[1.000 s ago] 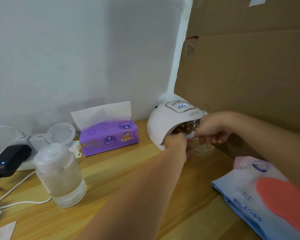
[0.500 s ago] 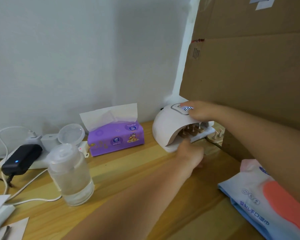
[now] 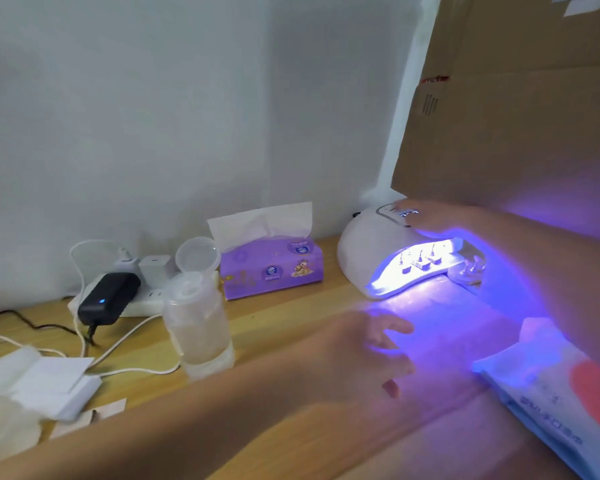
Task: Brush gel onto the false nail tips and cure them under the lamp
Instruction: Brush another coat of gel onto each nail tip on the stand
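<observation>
Right hand (image 3: 430, 216), fingers flat on top of the lit lamp (image 3: 368, 261) at the worktop (image 3: 291, 323) back; left hand (image 3: 368, 351), fingers spread and empty, before it; nail tips (image 3: 420, 261) on stands inside the glow; tissue pack (image 3: 271, 268) left.

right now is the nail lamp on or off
On: the lamp glows violet inside, lighting the nail tips and the table.
</observation>
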A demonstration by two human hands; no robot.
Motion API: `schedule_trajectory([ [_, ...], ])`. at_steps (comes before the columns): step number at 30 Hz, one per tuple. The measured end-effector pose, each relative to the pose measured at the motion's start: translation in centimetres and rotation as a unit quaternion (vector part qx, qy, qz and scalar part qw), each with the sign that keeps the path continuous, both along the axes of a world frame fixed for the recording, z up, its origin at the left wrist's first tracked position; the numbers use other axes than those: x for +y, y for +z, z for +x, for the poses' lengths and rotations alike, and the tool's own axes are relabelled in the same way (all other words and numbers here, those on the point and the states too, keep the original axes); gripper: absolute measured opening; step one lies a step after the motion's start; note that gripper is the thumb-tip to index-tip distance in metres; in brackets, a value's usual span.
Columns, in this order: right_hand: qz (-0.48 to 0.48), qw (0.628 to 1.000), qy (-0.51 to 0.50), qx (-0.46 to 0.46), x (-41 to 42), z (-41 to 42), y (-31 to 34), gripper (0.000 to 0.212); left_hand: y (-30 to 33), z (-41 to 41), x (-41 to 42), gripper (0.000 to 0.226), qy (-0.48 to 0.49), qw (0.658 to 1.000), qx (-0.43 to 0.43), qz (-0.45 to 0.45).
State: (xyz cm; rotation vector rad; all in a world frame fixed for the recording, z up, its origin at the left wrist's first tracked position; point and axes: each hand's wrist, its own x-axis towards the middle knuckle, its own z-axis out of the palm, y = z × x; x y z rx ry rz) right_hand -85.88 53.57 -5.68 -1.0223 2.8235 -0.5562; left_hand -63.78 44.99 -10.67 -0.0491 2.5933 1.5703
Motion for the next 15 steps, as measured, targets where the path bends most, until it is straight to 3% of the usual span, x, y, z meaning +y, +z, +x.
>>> schedule_trajectory([
  [3, 0.013, 0.999, -0.034, 0.025, -0.2, 0.9, 1.1, 0.044, 0.1, 4.8, -2.2, 0.025, -0.017, 0.996, 0.076, -0.042],
  [5, -0.006, 0.988, -0.058, 0.14, -0.2, 2.2, 1.6, 0.023, 0.0, 7.9, -4.1, 0.022, 0.005, 0.99, 0.118, -0.074],
  [7, -0.076, 0.964, -0.037, 0.252, -0.2, 4.4, 2.2, 0.031, -0.1, 10.8, -5.9, 0.014, 0.051, 0.983, 0.149, -0.091],
  [8, -0.104, 0.947, -0.005, 0.304, -0.5, 5.8, 2.4, 0.036, -0.2, 12.2, -6.8, 0.011, 0.08, 0.978, 0.163, -0.102],
  [11, -0.092, 0.864, 0.144, 0.474, -1.6, 10.6, 2.8, 0.037, -1.2, 15.9, -9.1, 0.032, 0.159, 0.955, 0.216, -0.127],
  [13, -0.088, 0.817, 0.265, 0.504, -2.7, 14.0, 2.5, 0.033, -2.0, 17.8, -10.0, 0.043, 0.208, 0.938, 0.256, -0.107],
  [15, -0.091, 0.778, 0.371, 0.499, -4.3, 17.0, 1.8, 0.029, -2.7, 19.1, -10.5, 0.039, 0.257, 0.921, 0.288, -0.06],
])
